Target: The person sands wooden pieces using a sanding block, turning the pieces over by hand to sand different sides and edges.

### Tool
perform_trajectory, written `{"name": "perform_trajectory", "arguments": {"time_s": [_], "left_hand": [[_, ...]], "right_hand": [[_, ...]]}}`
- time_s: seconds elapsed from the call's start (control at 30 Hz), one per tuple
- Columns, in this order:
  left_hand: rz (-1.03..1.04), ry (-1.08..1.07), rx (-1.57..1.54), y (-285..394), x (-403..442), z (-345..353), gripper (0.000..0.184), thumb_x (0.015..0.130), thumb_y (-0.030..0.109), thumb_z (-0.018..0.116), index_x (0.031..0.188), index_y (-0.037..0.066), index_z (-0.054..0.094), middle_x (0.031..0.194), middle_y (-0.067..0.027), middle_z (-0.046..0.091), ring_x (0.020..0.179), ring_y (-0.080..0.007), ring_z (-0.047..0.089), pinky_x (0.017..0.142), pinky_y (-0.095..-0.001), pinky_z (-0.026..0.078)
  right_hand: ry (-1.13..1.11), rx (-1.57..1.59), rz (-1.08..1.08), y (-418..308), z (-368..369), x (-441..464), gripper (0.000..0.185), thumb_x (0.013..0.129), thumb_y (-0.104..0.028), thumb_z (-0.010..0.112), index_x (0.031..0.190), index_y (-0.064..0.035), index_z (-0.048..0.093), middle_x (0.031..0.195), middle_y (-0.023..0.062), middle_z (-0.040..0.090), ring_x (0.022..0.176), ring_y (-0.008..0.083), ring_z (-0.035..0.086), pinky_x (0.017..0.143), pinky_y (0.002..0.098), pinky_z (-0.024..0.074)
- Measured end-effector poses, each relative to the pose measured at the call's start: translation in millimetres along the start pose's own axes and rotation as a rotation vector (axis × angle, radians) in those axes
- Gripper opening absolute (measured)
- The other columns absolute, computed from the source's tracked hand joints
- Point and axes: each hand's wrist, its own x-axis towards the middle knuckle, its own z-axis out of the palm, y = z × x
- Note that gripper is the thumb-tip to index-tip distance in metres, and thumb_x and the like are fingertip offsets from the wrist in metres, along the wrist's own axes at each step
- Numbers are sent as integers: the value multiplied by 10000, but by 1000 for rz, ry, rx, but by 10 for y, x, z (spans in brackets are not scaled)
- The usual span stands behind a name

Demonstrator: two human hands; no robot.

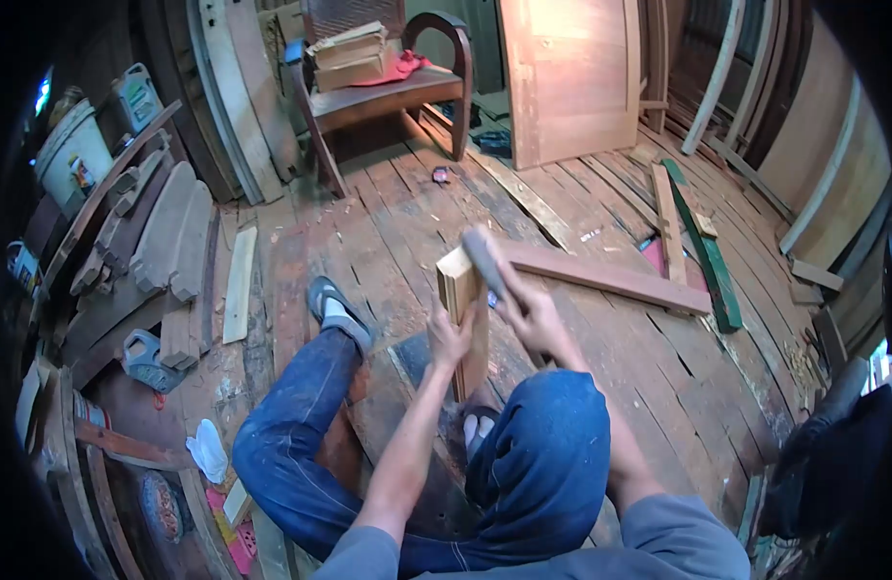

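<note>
My left hand is closed around the side of a pale wooden piece, which looks like a grooved board or several boards together. It stands on end between my knees, its top tilted a little away. In my right hand is the handle of a mallet, its head blurred and lying close against the wood's top end. Whether the head touches the wood, I cannot tell. My bent right knee hides part of the right forearm, and the lower end of the wood sits near my foot.
A reddish beam and a green beam lie to the right. Ahead stands a wooden chair with wood blocks on it, beside a door panel. Cut curved pieces are stacked left, near a jug.
</note>
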Motion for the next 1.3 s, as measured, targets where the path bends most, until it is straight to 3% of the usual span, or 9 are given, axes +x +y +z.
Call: {"name": "perform_trajectory", "arguments": {"time_s": [0.03,0.07,0.1,0.2,0.27,0.57,0.67,0.93,1.3], "left_hand": [[-55,-72,-42,18,26,-50,498,895,250,754,1187,-92,539,852,-282,684,804,-481,694,664,-512,535],[-114,-134,-77,27,54,-130,489,892,237,743,1197,-87,540,852,-279,681,811,-484,690,676,-517,535],[-90,-146,-33,5,41,-183,472,860,156,724,1231,-67,536,887,-265,697,830,-455,706,692,-503,542],[-184,-95,63,35,-2,-136,522,796,59,684,1275,-49,506,927,-264,701,887,-462,701,735,-511,537],[-25,-106,33,-70,-49,-66,566,801,163,755,1254,-67,507,894,-303,673,892,-506,675,733,-543,536],[-23,-15,40,-277,74,-305,523,828,38,691,1314,1,502,960,-249,677,889,-473,680,753,-504,529],[-27,22,74,-439,-118,-339,487,839,62,698,1281,-3,507,943,-239,672,896,-469,681,752,-511,526],[-112,-96,-84,-62,122,-381,490,835,215,831,1181,-20,576,985,-222,725,901,-398,725,759,-455,548],[-274,-308,-249,344,200,-265,143,761,56,695,892,0,712,760,-110,728,721,-187,713,668,-357,549]], "right_hand": [[53,-25,-238,34,121,-87,644,899,-63,701,1505,-86,482,1091,262,690,986,220,696,871,322,517],[-35,-129,-157,-59,116,-218,634,898,-53,693,1498,-85,491,1154,278,690,1105,253,692,917,335,507],[-6,-141,-212,-131,126,-302,637,899,-40,686,1503,-88,489,1133,244,705,1062,206,683,911,331,506],[-80,7,-157,-81,95,-107,667,903,-141,700,1526,-142,460,1162,288,675,1033,430,690,889,437,529],[-92,24,-57,-332,72,133,669,910,-150,690,1534,-155,450,1119,291,681,997,428,697,863,443,531],[-75,-183,-212,-208,252,-271,701,877,-185,717,1528,-257,465,1185,236,677,973,419,686,872,467,539],[-357,-270,45,-494,71,-28,673,895,-254,701,1526,-276,469,1155,200,688,892,410,690,819,472,550],[-187,-205,-142,-364,21,20,648,910,-227,706,1517,-227,481,914,220,650,773,402,655,712,450,516],[-172,-291,86,-625,-245,-488,717,907,-276,694,1552,-351,390,1168,254,641,1053,456,660,922,509,543]]}}
